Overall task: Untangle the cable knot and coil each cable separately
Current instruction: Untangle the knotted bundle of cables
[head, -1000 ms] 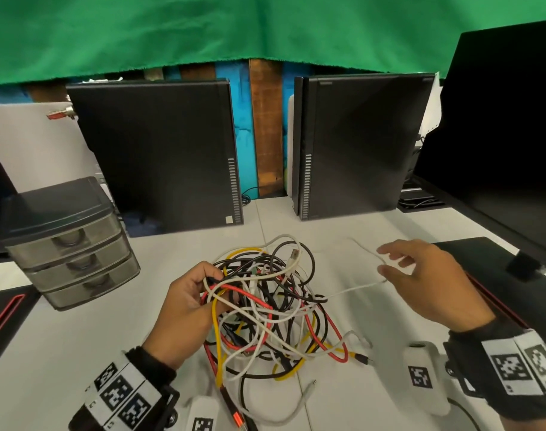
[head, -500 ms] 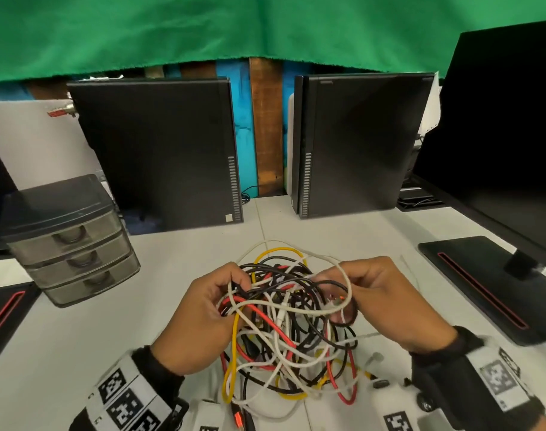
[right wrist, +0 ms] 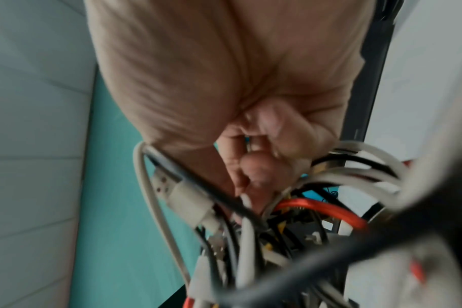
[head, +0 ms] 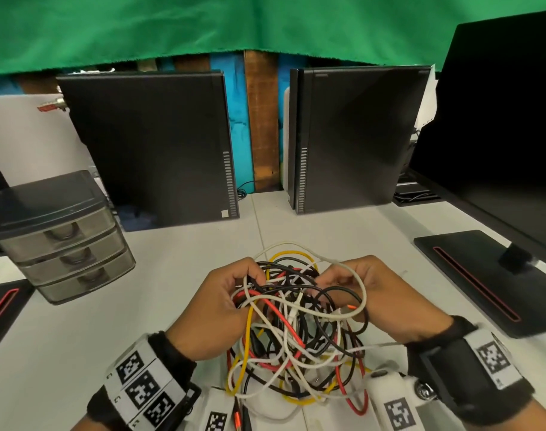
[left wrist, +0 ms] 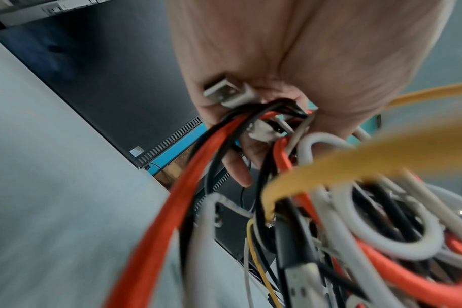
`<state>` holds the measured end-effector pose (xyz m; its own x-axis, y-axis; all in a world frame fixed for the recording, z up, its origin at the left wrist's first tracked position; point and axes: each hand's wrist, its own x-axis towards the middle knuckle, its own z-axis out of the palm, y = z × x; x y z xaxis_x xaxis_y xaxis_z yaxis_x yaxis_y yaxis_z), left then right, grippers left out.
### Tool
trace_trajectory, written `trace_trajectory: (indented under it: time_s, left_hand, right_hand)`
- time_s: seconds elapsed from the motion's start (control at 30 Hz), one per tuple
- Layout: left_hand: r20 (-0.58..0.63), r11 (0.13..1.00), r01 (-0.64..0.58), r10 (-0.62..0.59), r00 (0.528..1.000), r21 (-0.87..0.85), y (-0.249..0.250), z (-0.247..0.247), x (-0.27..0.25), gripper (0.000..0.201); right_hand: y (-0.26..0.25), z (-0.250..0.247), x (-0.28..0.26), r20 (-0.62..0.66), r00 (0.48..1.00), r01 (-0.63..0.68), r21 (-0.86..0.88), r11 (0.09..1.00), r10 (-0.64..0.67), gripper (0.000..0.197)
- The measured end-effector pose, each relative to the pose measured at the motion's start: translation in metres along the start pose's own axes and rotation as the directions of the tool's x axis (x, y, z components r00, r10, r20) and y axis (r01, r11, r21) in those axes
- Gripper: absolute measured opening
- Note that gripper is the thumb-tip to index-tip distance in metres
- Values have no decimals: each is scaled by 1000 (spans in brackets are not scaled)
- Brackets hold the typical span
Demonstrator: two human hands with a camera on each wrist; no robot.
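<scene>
A tangled knot of white, black, red and yellow cables (head: 299, 331) hangs between both hands above the white table (head: 78, 331). My left hand (head: 221, 303) grips the knot's left side, its fingers curled round several black, red and white strands (left wrist: 251, 123) and a grey USB plug (left wrist: 224, 91). My right hand (head: 368, 293) holds the right side, with a white loop (head: 358, 284) draped over it. Its fingertips (right wrist: 253, 173) pinch into the strands near a white USB plug (right wrist: 182, 195). Loose ends trail down onto the table.
Two black computer towers (head: 159, 144) (head: 352, 135) stand upright at the back. A grey three-drawer box (head: 60, 234) sits at the left, a monitor and its base (head: 483, 275) at the right. A green cloth hangs above.
My right hand came in from the right, where it held a white strand out, and took hold of the knot. Both hands have lifted the bundle closer to me.
</scene>
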<state>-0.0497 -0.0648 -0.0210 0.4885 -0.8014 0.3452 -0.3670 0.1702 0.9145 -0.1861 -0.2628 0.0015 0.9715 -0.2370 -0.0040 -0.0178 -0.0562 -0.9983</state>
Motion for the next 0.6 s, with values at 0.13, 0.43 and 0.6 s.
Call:
trace_trajectory:
  time_s: [0.13,0.43,0.6]
  left_hand:
    - [-23,1000,6,-7,1000,-30,-1,-1,1,19]
    - [-113,995,98,-99,989,-22,-9,-8,2,25]
    - [-157,985,162,-170,973,-66,-13,-9,1,25]
  right_hand:
    - [11,-5,6,-14,1000,-13,161,987,15,48]
    - [-3,-21,10,-248,965,24,409,912,86,13]
    - [-7,-32,10,-388,917,111,465,878,90,15]
